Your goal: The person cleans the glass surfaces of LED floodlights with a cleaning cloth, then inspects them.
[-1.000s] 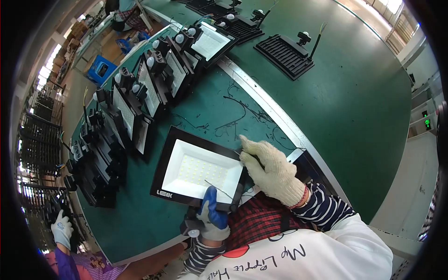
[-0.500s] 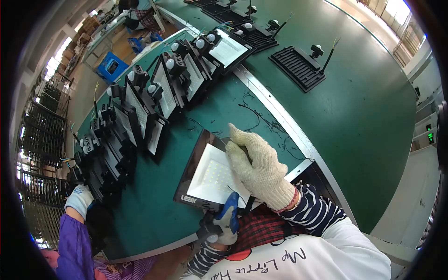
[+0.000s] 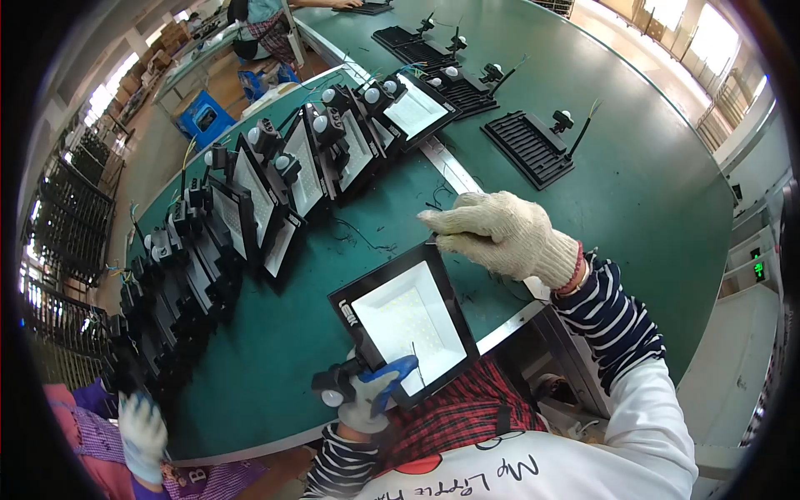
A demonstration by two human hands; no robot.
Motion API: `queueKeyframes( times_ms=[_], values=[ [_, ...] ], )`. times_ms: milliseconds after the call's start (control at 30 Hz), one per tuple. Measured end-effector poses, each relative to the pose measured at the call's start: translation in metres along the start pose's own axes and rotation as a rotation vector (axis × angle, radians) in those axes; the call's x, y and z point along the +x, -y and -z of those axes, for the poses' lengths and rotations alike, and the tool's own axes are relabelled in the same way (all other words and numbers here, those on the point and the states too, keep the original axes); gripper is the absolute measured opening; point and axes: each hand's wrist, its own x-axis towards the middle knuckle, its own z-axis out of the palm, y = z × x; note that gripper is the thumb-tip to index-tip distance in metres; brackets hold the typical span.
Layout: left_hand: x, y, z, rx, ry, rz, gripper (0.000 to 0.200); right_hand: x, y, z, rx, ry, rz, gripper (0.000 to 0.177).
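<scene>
A black-framed LED floodlight [image 3: 410, 321] with a white reflector is tilted up in front of me, close to my lap. My left hand [image 3: 372, 400], in a white glove with blue coating, is closed on its lower left edge, thumb over the glass. Beside that hand juts the light's black motion sensor [image 3: 333, 392] with a white dome. A thin dark strand lies across the glass near the thumb. At the upper right corner is my right hand [image 3: 504, 236], in a cream knitted glove, its fingers stretched out past the frame.
A leaning row of similar floodlights [image 3: 304, 162] runs along the green table [image 3: 275, 367]. Black finned housings [image 3: 533, 146] with sensors lie beyond the metal strip [image 3: 450, 167]. Wire scraps [image 3: 362, 233] litter the surface. A co-worker's gloved hand [image 3: 142, 433] is at lower left.
The floodlight has turned clockwise, its lettered corner swinging up. My right hand has moved off the glass, up and right to the frame's corner. The co-worker's hand has dropped lower.
</scene>
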Motion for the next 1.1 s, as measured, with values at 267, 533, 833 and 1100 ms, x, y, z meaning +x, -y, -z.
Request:
queueKeyframes(
  times_ms=[267,533,833,1100],
  values=[
    [0.016,0.001,0.012,-0.441,-0.051,0.283,0.077,0.033,0.057,-0.02,-0.09,0.086,0.103,0.032],
    [0.013,-0.001,0.012,-0.621,0.144,0.216,0.091,0.022,0.091,-0.061,-0.122,-0.013,0.101,0.036],
    [0.047,-0.111,-0.015,0.593,0.091,0.144,0.062,-0.014,0.068,-0.018,0.039,-0.209,0.141,0.036],
    [0.045,-0.14,0.006,0.689,0.214,0.257,0.07,-0.014,0.089,0.043,-0.365,0.31,0.221,0.027]
  ],
)
